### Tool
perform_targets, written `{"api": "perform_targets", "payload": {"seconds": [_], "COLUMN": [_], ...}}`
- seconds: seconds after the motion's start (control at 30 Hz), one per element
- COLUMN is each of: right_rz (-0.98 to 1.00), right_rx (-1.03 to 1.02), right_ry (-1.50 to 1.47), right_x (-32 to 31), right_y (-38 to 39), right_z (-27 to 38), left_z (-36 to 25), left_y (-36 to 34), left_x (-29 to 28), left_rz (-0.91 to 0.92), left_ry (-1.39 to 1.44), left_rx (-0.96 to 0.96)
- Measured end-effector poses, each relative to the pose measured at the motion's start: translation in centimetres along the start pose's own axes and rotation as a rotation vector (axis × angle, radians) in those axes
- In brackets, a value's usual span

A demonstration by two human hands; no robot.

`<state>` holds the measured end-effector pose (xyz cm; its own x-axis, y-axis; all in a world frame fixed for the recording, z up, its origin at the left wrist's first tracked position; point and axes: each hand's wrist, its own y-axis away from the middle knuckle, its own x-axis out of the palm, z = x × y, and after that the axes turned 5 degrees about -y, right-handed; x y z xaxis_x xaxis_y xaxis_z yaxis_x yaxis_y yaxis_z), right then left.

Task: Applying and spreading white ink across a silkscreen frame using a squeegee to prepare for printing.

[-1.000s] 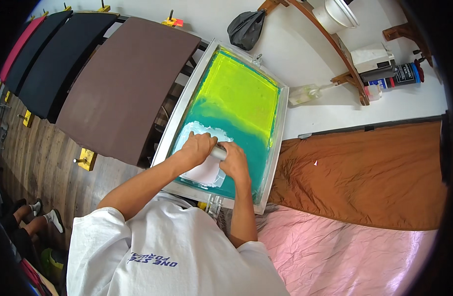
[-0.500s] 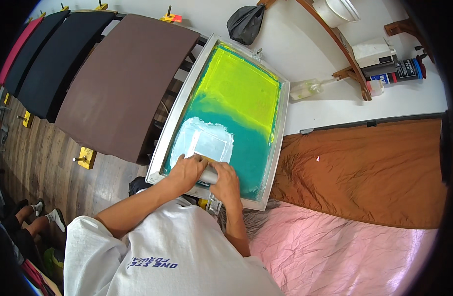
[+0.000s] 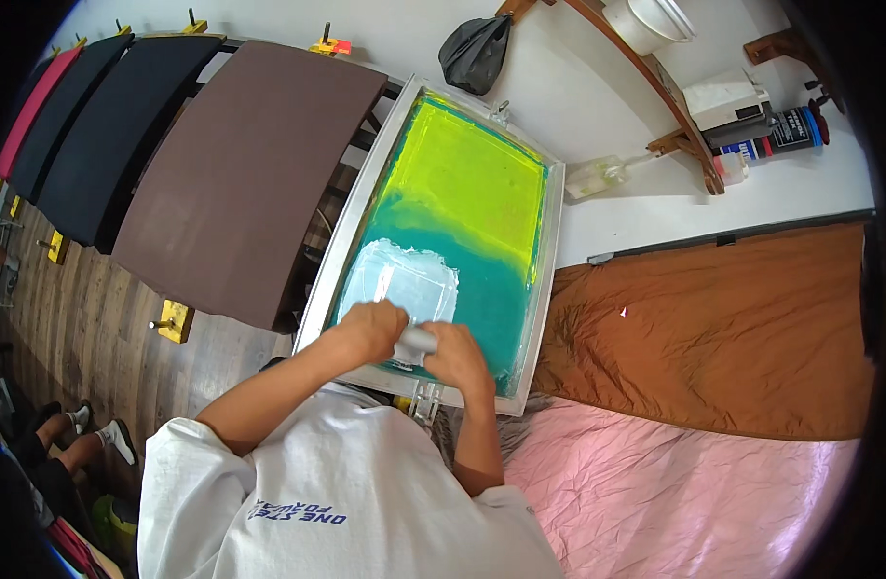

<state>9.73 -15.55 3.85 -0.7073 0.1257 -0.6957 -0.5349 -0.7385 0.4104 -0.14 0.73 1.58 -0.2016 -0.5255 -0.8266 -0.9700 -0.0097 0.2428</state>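
Note:
A silver-framed printing screen (image 3: pixel 551 261) lies ahead of me, its mesh yellow-green at the far end and teal near me, with a pale whitish patch (image 3: pixel 404 280) of ink at the near left. My left hand (image 3: pixel 370 330) and my right hand (image 3: pixel 457 355) both grip a grey squeegee handle (image 3: pixel 419 340) at the near end of the screen, just below the pale patch. The blade is hidden under my hands.
A brown board (image 3: pixel 245 174) lies left of the screen, then dark and red boards (image 3: pixel 95 125), held by yellow clamps (image 3: pixel 176 320). An orange cloth (image 3: pixel 713 328) and a pink cloth (image 3: pixel 684 502) lie to the right. A black bag (image 3: pixel 474 53), bottles (image 3: pixel 780 130) and a bucket (image 3: pixel 650 19) stand farther off.
My hands and the squeegee were pulled toward me along the screen, uncovering more of the pale patch, then moved slightly up again. My view shifted a little.

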Motion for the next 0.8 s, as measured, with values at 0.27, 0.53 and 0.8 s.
{"api": "perform_targets", "payload": {"seconds": [0.27,0.53,0.8], "right_rz": [-0.311,-0.185,-0.229], "right_rx": [-0.135,-0.122,-0.121], "right_ry": [0.143,0.048,0.148], "right_x": [3.5,4.6,-1.6], "right_y": [-0.5,5.1,-3.9], "right_z": [-0.5,1.6,0.3], "left_z": [0.6,-1.3,2.9], "left_y": [1.0,6.5,-4.0], "left_x": [3.0,2.8,0.0], "left_rz": [-0.387,-0.153,-0.257], "left_ry": [-0.11,-0.117,-0.118], "left_rx": [0.049,0.072,0.066]}}
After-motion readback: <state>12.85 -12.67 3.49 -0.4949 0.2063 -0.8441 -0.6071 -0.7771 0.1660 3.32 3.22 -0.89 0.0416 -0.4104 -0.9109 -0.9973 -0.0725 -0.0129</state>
